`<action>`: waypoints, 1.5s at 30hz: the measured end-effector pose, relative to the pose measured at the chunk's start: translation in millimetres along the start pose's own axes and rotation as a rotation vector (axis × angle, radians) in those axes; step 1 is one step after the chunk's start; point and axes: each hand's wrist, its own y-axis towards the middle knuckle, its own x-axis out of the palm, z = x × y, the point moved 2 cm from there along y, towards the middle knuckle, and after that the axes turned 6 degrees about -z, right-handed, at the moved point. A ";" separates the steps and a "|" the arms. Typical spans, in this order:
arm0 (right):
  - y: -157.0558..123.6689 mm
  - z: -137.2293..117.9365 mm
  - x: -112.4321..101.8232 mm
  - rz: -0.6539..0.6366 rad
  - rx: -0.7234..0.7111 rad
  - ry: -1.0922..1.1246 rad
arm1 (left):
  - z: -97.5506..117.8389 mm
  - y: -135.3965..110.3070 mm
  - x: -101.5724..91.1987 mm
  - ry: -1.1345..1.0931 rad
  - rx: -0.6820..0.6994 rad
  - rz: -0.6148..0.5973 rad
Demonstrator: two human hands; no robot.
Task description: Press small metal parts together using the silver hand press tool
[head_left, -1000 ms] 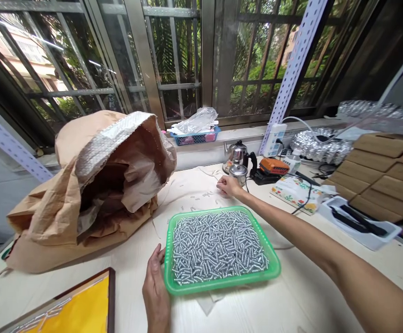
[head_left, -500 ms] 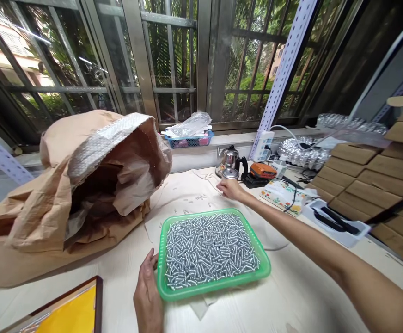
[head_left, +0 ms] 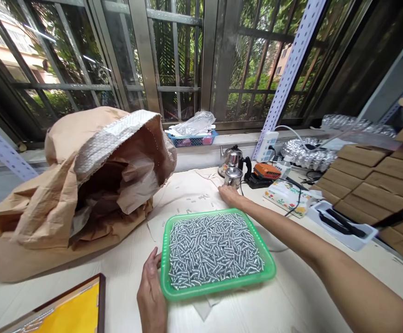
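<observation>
A green plastic tray [head_left: 218,291], full of short ribbed silver metal pieces [head_left: 215,249], sits in front of me on the cloth-covered table. At its left side is my left hand [head_left: 152,289], thumb up, closed on the tray's edge, with some fingertips hidden by the rim. My right hand [head_left: 229,195] reaches over the far right corner of the tray. Its fingers are bunched together, low in front of a small metal cup [head_left: 233,176]; what they hold, if anything, is hidden. Several loose pieces [head_left: 201,198] lie on the table left of it.
A large brown paper sack [head_left: 49,203] gapes at the left. Behind the cup stands a metal kettle [head_left: 231,158], beside an orange battery pack [head_left: 266,171]. A flowered tissue box [head_left: 286,196] and stacked cartons [head_left: 357,185] are right. A yellow-lined frame [head_left: 73,314] lies front left.
The view has shifted slightly, moving most things a little to the right. My right hand sits lower relative to the cup, uncovering more of it. My left hand stays at the tray.
</observation>
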 end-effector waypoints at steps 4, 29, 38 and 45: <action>-12.0 1.7 -7.0 0.063 -0.021 0.057 | 1.8 -0.4 -0.7 0.016 -0.004 -0.005; -16.3 -36.7 -7.1 -0.160 -0.098 0.450 | 3.5 -0.7 1.3 0.019 0.022 0.021; -33.2 -13.2 -36.7 -0.088 -0.103 0.639 | 2.3 -0.3 1.2 0.006 0.010 0.009; -61.6 4.9 -56.9 -0.222 -0.379 0.800 | 7.8 -3.0 2.2 0.017 0.009 0.026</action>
